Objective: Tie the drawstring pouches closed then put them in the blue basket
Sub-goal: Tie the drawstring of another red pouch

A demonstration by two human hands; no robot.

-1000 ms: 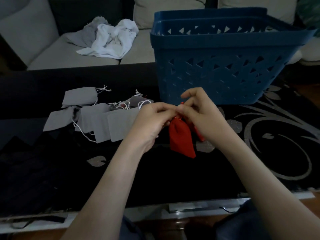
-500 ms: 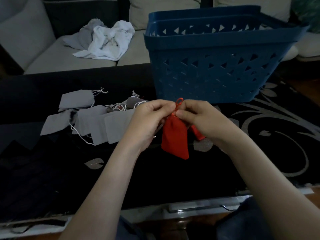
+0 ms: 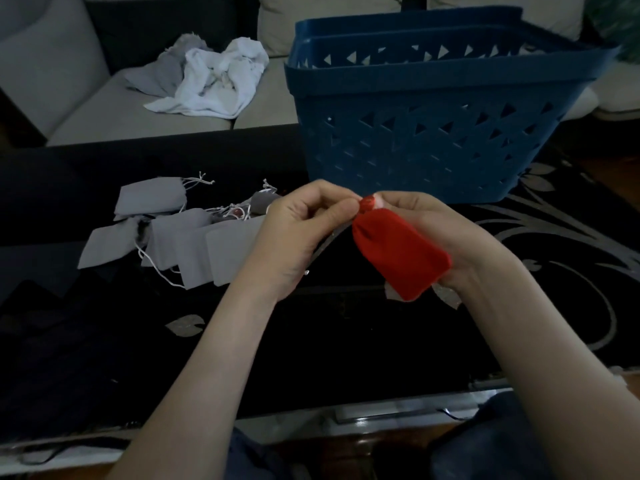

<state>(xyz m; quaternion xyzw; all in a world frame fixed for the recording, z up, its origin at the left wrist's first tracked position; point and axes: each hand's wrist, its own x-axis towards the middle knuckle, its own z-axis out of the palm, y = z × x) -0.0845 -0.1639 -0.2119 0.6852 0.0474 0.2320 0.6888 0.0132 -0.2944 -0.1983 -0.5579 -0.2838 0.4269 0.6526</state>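
Note:
A red drawstring pouch (image 3: 398, 252) is held above the dark table, tilted with its gathered neck up and to the left. My left hand (image 3: 304, 230) pinches the red string at the neck. My right hand (image 3: 446, 237) lies behind and under the pouch, its fingertips meeting the neck from the right. The blue basket (image 3: 433, 126) with triangle cut-outs stands just behind my hands. Several grey pouches (image 3: 187, 244) with white strings lie flat to the left.
The table (image 3: 346, 341) has a black cloth with a silver flower pattern. Behind it is a light sofa (image 3: 114, 109) with a white and grey heap of cloth (image 3: 214, 81). The table's pale front edge (image 3: 381, 414) runs near my lap.
The red pouch has swung from hanging straight down to lying tilted across my right palm. My hands have drawn closer at its neck.

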